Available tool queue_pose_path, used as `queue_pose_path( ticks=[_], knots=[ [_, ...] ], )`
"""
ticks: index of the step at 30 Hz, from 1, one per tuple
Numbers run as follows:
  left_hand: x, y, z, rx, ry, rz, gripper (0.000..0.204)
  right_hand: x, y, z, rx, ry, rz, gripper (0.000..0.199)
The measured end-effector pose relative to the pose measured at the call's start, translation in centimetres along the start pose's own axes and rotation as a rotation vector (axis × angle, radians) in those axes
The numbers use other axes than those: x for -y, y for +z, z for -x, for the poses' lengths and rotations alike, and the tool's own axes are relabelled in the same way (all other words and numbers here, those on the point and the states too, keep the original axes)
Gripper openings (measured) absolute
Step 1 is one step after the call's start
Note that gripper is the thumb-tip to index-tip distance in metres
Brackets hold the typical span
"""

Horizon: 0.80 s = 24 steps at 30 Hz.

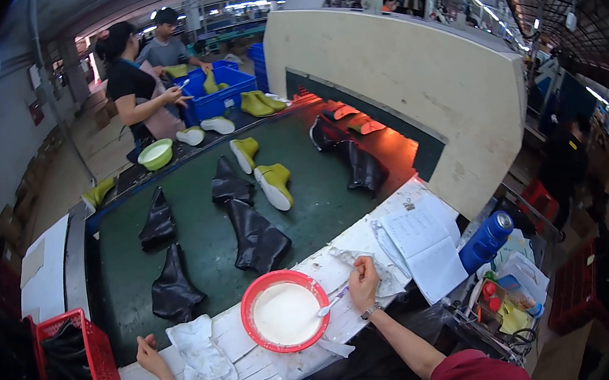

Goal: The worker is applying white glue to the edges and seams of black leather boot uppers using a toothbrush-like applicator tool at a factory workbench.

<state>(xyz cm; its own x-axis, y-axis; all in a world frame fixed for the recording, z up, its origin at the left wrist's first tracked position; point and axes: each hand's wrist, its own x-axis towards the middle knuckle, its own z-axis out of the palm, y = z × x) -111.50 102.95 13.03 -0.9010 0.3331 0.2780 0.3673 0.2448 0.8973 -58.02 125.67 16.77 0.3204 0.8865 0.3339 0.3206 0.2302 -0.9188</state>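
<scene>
My right hand point(363, 285) is closed around the handle of a small brush point(335, 301), which looks like a toothbrush. Its head rests at the right rim of a red bowl point(251, 328) that holds white liquid point(284, 314). Near the belt's front left corner, my left hand point(151, 356) holds nothing, its fingers slightly apart. Beside it a crumpled white cloth point(201, 349) lies on the white ledge. Black boot uppers point(257, 237) lie on the green belt, the closest ones point(174, 287) just beyond my left hand. Two yellow-green boots point(274, 186) with white soles lie farther back.
A beige machine housing point(397, 84) spans the belt's right side, glowing orange inside. An open notebook point(421, 244) and a blue bottle point(486, 241) stand right. A red crate point(101, 374) is at left. Two people work beyond the belt by a blue bin point(225, 102) and green bowl point(156, 156).
</scene>
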Motion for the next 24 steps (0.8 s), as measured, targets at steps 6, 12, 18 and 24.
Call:
queue_pose_path(
  ticks=[6,12,18,24],
  knots=[
    [-1.0,-0.1,0.4,-0.053,0.054,-0.042,0.056,-0.7,0.5,-0.2,-0.04,-0.169,0.025,0.019],
    [-2.0,0.0,0.9,-0.033,0.085,-0.124,0.054,-0.5,0.1,-0.3,-0.016,-0.161,0.027,0.022],
    [-1.8,-0.5,0.9,-0.062,0.122,-0.142,0.053,-0.1,0.1,-0.2,0.027,-0.1,0.024,0.02],
    [-2.3,0.0,1.0,-0.06,0.095,-0.091,0.053,-0.7,0.0,-0.4,0.016,-0.153,0.008,0.02]
  ],
)
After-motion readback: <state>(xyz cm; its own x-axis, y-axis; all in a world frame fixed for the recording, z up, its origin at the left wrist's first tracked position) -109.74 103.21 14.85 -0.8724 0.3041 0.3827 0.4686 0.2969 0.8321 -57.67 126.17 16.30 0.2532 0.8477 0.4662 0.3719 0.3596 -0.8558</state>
